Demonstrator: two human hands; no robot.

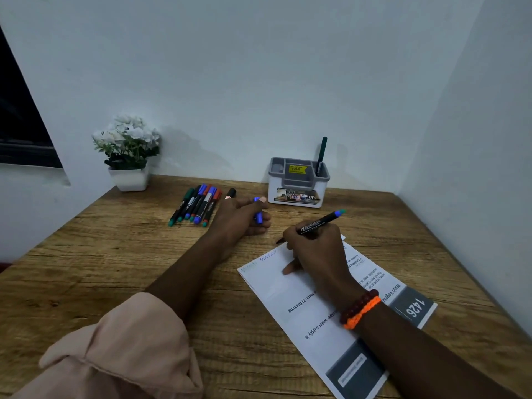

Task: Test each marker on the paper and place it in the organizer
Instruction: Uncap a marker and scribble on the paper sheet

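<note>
Right hand [313,249] grips the marker [316,224] over the paper [311,309]; its long axis slants up-right, tail toward the organizer [298,182], which lies beyond and nearer this hand. Left hand [241,216] holds the blue cap [258,218] on the worktop [115,254]. Tip contact with the paper is hard to make out.

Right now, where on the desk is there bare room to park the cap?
Bare wood lies between the paper and the left sleeve, and right of the organizer. It is crowded by the marker row and the left hand.
</note>
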